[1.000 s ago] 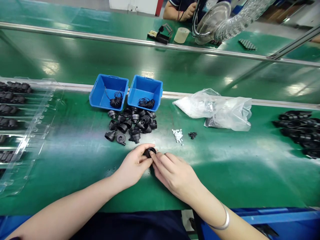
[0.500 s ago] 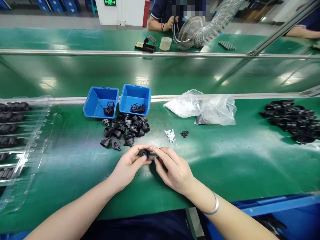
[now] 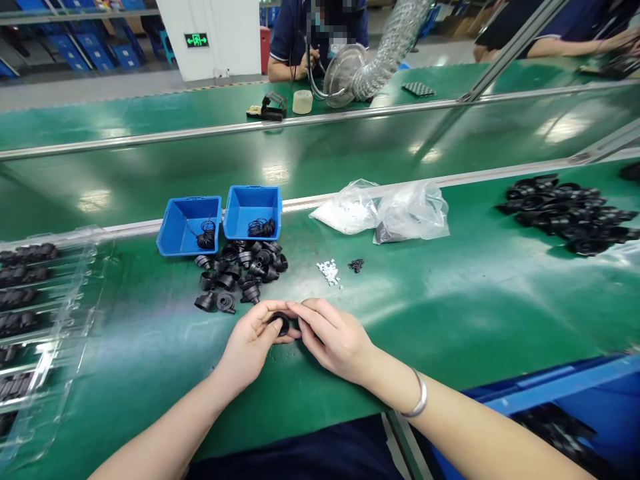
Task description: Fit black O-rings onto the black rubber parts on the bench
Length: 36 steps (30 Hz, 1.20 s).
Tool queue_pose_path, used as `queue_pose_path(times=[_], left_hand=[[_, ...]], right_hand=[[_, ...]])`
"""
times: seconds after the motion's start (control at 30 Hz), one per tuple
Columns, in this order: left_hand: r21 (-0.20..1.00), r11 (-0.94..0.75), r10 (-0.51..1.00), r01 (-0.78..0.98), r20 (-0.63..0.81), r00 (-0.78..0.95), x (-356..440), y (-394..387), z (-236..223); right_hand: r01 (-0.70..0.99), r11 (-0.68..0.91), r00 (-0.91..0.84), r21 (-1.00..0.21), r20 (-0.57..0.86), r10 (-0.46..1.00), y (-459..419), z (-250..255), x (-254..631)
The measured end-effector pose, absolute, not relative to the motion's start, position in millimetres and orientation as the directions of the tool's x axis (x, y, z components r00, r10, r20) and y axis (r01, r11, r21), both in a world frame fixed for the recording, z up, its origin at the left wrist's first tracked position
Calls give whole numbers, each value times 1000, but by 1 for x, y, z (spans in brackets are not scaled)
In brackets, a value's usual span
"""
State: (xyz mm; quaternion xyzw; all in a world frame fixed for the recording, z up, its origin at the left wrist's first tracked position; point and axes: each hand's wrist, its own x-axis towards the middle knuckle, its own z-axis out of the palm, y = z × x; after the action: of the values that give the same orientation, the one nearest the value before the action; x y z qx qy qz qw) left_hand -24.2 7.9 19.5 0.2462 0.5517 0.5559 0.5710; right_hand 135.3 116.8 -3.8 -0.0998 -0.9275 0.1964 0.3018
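My left hand (image 3: 255,340) grips a round black plastic housing (image 3: 283,325), with the thumb pressed over its open face. Close against it on the right is my right hand (image 3: 335,337), its fingers pinched together at the housing's side; whatever they hold is hidden. Beyond my hands lies a heap of similar black plastic housings (image 3: 250,263). To the right of that heap are a small pile of white pieces (image 3: 329,272) and a smaller pile of tiny black pieces (image 3: 356,265).
Two blue bins (image 3: 165,233) with black cord-like rings stand at the back. Clear plastic bags (image 3: 415,213) lie beside them. Clear trays (image 3: 75,320) of black parts are at left, black ring-shaped parts (image 3: 570,213) at right. A co-worker (image 3: 285,60) sits across the bench.
The camera view has tilted and shifted. The housing has turned in my left hand, so its face shows less clearly. Both hands stay together around it.
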Motion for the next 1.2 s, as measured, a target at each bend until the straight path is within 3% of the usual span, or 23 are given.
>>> queue_pose_path(times=[0.37, 0.53, 0.63, 0.73, 0.8, 0.9, 1.03, 1.1, 1.2], left_hand=[[936, 215, 931, -279, -283, -229, -22, 5, 14], [981, 195, 965, 25, -187, -184, -24, -3, 10], [971, 189, 972, 146, -163, -172, -26, -7, 17], [937, 180, 958, 301, -98, -269, -31, -7, 30], [823, 207, 929, 529, 5, -371, -38, -7, 41], [433, 348, 878, 831, 161, -452, -48, -8, 53], [-28, 420, 894, 907, 183, -409, -63, -14, 47], [-139, 346, 927, 928, 206, -315, -70, -15, 32], [-110, 290, 937, 951, 236, -259, -77, -14, 7]], right_hand=[[-46, 910, -860, -412, 480, 174, 113, 0, 131], [28, 936, -869, -352, 455, 197, 110, 0, 128], [47, 901, -857, -432, 445, 258, 110, 1, 128], [73, 847, -847, -527, 415, 331, 114, 7, 129], [112, 819, -842, -563, 385, 379, 119, 13, 133], [223, 736, -832, -639, 268, 485, 133, 20, 151], [508, 429, -660, -747, -17, 751, 169, 18, 200], [639, 215, -415, -738, -95, 905, 194, 14, 231], [696, 56, -85, -716, -4, 996, 233, 9, 272]])
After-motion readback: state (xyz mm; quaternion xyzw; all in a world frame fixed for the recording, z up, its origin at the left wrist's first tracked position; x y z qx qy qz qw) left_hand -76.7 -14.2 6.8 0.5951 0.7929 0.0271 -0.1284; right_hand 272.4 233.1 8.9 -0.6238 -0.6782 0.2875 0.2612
